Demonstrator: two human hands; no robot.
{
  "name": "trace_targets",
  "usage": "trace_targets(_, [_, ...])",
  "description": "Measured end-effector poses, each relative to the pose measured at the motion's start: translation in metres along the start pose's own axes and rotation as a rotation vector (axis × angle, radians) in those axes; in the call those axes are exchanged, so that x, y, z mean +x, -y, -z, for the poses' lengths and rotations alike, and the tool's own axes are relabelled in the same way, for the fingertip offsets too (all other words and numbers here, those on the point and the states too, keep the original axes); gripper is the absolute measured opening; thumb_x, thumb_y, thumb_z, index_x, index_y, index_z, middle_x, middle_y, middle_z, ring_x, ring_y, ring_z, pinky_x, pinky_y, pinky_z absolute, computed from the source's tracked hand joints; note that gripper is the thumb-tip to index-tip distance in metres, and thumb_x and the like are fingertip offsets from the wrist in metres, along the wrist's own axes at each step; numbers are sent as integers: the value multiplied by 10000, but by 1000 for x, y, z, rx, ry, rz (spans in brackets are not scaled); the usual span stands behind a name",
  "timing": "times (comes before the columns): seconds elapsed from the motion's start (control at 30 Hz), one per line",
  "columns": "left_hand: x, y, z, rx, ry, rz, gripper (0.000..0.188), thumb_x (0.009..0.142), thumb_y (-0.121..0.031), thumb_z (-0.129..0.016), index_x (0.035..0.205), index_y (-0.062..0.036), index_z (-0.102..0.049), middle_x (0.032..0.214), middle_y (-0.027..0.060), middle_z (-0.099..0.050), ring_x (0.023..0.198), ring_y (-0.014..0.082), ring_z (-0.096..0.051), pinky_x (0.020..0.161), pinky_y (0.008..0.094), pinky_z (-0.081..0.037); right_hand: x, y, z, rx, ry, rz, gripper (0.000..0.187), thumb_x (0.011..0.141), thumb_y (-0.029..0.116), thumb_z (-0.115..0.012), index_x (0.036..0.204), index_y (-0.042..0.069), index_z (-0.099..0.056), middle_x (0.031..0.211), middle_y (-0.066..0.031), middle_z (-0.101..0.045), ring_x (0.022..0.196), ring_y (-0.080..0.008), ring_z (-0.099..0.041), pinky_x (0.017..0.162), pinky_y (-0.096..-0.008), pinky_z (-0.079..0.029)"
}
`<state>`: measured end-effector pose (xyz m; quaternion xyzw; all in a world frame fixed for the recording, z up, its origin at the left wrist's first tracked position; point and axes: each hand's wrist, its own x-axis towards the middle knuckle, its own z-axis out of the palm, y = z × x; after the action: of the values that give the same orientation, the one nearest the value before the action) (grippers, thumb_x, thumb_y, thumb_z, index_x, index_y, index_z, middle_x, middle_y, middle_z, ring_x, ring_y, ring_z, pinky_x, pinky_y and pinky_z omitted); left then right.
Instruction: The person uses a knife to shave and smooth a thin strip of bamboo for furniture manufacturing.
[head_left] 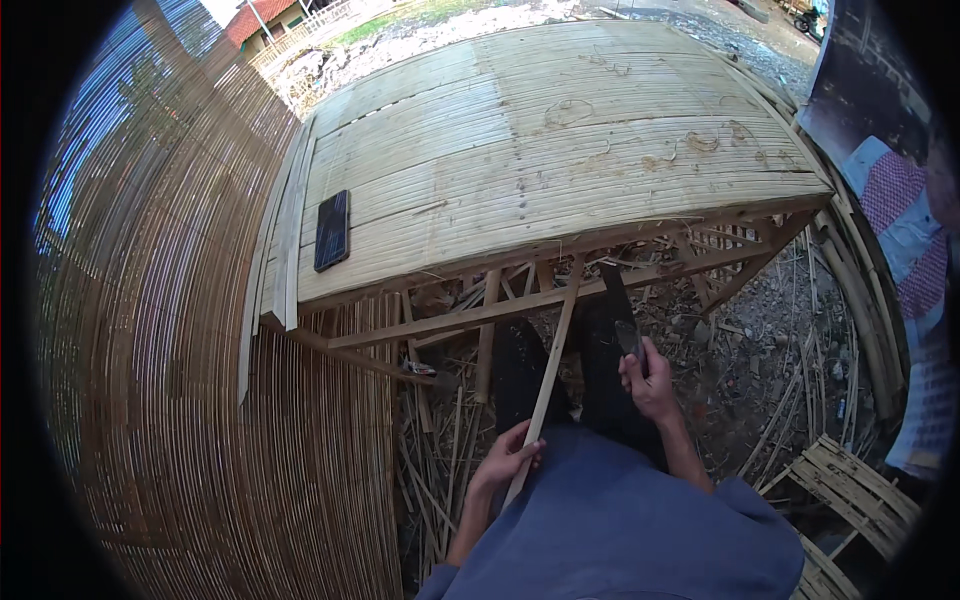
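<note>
My left hand (508,458) is closed around a long, flat bamboo strip (556,358) near its lower end, close to my lap. The strip slants up and away, its far end at the front edge of the bamboo-topped table (400,250). In my right hand (650,380) is a knife (618,298) with a long dark blade, gripped by the handle. The blade points forward, to the right of the strip and apart from it. Part of the handle is hidden by my fingers.
A black phone (333,230) lies at the table's left. Curled shavings (700,143) are scattered on its far right. A slatted bamboo screen (200,350) stands at my left. Split bamboo pieces (440,510) litter the ground; a slatted bamboo frame (850,490) lies at lower right.
</note>
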<state>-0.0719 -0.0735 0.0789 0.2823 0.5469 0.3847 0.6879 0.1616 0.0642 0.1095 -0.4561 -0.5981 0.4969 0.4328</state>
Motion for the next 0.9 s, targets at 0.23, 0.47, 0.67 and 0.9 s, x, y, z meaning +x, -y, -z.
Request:
trace_targets(0.23, [0, 45, 15, -120, 52, 2, 410, 957, -129, -473, 1354, -71, -387, 735, 16, -548, 498, 54, -435, 439, 208, -365, 21, 30, -16, 193, -22, -27, 259, 960, 300, -476, 931, 43, -477, 620, 5, -495, 450, -39, -452, 409, -201, -377])
trace_targets(0.47, [24, 46, 0, -305, -50, 32, 284, 924, -142, -550, 1183, -26, -545, 713, -6, -520, 524, 46, -431, 445, 196, -334, -2, 18, -29, 91, -88, -76, 259, 952, 277, -496, 1012, 25, -502, 608, 8, -506, 458, -37, -458, 399, -204, -364])
trace_targets(0.67, [53, 30, 7, -287, -50, 7, 202, 915, -150, -565, 1059, -10, -545, 718, 10, -543, 535, 74, -484, 468, 215, -392, -30, -8, -32, 88, -178, -262, 328, 932, 281, -540, 1076, -10, -499, 616, 1, -525, 471, -44, -481, 392, -210, -383])
trace_targets(0.9, [79, 19, 32, -90, 158, 90, 156, 916, -189, -565, 929, -35, -540, 723, 33, -591, 572, 96, -541, 520, 230, -442, -43, -16, -26, -202, -278, -255, 380, 884, 287, -602, 1075, -34, -532, 619, -49, -558, 530, -89, -530, 495, -263, -421])
